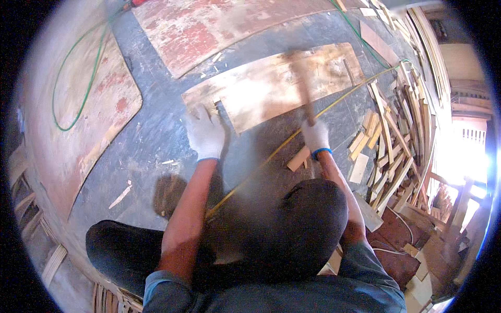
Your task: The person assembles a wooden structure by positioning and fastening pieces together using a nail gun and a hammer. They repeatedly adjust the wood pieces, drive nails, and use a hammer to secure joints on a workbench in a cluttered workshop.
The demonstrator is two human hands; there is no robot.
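My left hand (pixel 206 134), in a white glove with a blue cuff, is at the left end of a pale wooden board (pixel 266 91). Its fingers are bent in beside a small wood piece (pixel 216 101) and a dark strip or shadow; what they pinch is hidden. My right hand (pixel 316 136), gloved alike, is closed round the lower end of a hammer (pixel 302 86). The brown handle slants up across the board, and its head is smeared by motion. Toward the board's right end lies a narrow strip (pixel 348 72).
A yellow hose (pixel 276 151) runs diagonally under my right hand. Wood offcuts (pixel 396 141) are heaped at the right; a small block (pixel 298 158) lies by my right wrist. Large worn panels (pixel 203 26) lie beyond and to the left, one with a green hose (pixel 83 115) across it.
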